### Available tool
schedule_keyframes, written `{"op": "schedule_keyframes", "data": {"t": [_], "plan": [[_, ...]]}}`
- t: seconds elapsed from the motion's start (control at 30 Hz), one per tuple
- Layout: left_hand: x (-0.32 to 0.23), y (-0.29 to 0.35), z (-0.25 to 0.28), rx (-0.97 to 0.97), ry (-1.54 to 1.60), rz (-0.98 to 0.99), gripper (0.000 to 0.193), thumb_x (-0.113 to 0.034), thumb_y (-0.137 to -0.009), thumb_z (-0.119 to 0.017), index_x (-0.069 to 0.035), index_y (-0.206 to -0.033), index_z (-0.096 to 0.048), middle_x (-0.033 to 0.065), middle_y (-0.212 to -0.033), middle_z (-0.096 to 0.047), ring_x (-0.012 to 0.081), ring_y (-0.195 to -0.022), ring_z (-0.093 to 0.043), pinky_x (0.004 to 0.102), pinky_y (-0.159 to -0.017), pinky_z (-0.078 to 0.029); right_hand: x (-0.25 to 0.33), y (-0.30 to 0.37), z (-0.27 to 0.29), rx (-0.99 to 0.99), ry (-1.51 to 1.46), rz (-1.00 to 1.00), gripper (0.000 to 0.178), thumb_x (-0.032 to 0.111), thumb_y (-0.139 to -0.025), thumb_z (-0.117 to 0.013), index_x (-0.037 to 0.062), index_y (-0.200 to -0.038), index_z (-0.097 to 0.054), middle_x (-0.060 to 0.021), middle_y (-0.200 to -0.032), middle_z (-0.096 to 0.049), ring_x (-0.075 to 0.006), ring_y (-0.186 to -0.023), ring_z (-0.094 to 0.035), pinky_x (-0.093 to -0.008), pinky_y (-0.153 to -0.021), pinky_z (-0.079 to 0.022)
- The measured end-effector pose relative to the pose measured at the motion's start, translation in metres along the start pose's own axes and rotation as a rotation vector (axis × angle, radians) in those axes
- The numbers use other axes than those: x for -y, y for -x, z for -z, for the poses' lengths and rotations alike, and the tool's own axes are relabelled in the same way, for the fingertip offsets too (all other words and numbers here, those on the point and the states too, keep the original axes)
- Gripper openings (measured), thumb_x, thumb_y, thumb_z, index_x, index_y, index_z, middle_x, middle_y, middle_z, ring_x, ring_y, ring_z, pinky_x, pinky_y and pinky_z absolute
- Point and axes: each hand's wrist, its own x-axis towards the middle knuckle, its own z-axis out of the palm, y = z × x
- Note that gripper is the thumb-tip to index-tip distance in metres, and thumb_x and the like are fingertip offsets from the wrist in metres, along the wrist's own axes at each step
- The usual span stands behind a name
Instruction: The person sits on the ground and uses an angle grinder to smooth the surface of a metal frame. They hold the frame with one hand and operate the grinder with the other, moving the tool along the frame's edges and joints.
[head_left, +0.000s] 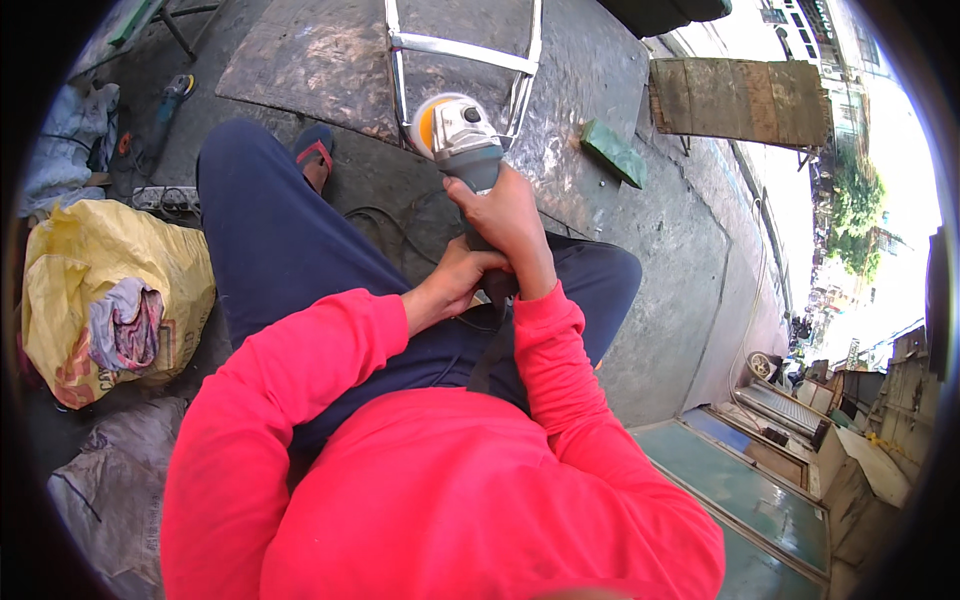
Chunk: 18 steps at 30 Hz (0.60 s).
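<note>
Head view: right hand [510, 215] wrapped round an angle grinder [470, 155], left hand [452, 280] curled about its rear; probably heavy, rigid, best held there, clear of the disc [427, 126].

Metal frame [462, 52] (glossy, smooth).

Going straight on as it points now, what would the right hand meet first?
The right hand holds the grinder, so that leads; the silver metal frame looks first in line, though depth is unclear and the disc may be touching it.
</note>
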Motion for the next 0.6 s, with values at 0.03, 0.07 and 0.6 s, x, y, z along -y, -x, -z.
{"op": "schedule_keyframes", "data": {"t": [0.03,0.07,0.6], "plan": [[-0.001,0.001,0.001,-0.005,0.030,-0.023,0.032,0.003,-0.074,-0.067,0.005,-0.106,-0.060,0.0133,-0.092,-0.068,0.0215,-0.081,-0.069,0.0328,-0.069,-0.056,0.001,-0.002,-0.002,0.017,-0.005,0.045,0.052,0.037,-0.076,-0.077,-0.0072,-0.100,-0.065,-0.0275,-0.090,-0.070,-0.0412,-0.089,-0.070,-0.0432,-0.079,-0.054],[-0.001,0.002,0.001,-0.004,0.027,-0.018,0.032,0.002,-0.074,-0.067,0.005,-0.105,-0.060,0.0132,-0.092,-0.068,0.0216,-0.082,-0.069,0.0327,-0.069,-0.056,0.000,-0.003,-0.003,0.037,0.007,0.038,0.053,0.038,-0.075,-0.077,-0.0075,-0.099,-0.065,-0.0290,-0.091,-0.069,-0.0429,-0.091,-0.068,-0.0438,-0.080,-0.053],[-0.002,0.002,-0.002,-0.022,-0.001,0.009,0.029,0.004,-0.074,-0.067,0.004,-0.103,-0.061,0.0128,-0.092,-0.068,0.0215,-0.083,-0.069,0.0334,-0.069,-0.056,-0.006,-0.001,-0.002,-0.012,-0.028,-0.031,0.051,0.035,-0.076,-0.077,-0.0080,-0.101,-0.066,-0.0274,-0.091,-0.070,-0.0392,-0.089,-0.071,-0.0415,-0.079,-0.054]]}}
